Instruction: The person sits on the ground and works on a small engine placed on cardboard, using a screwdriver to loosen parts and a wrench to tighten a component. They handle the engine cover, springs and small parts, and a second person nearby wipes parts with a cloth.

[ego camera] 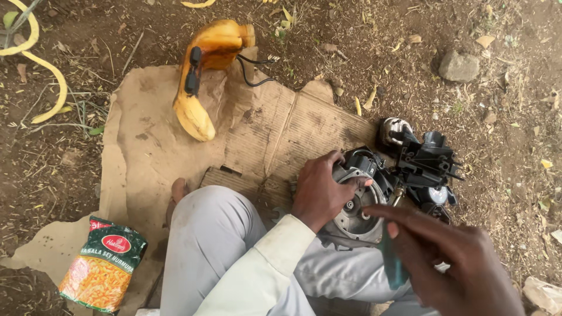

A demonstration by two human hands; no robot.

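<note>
My left hand (319, 188) grips the rim of a round grey metal motor housing (355, 216) that rests against my knee. My right hand (451, 257) holds a screwdriver with a green handle (391, 263); its shaft reaches up toward the housing's right edge. A black mechanical assembly with levers and tubes (422, 164) sits right beside the housing on the ground.
A torn sheet of brown cardboard (257, 129) covers the dirt. On it lies a curved yellow plastic handle (206, 76) with black wires. A green and orange snack packet (102, 263) lies at lower left. A stone (458, 65) and a yellow hose (41, 64) lie on the soil.
</note>
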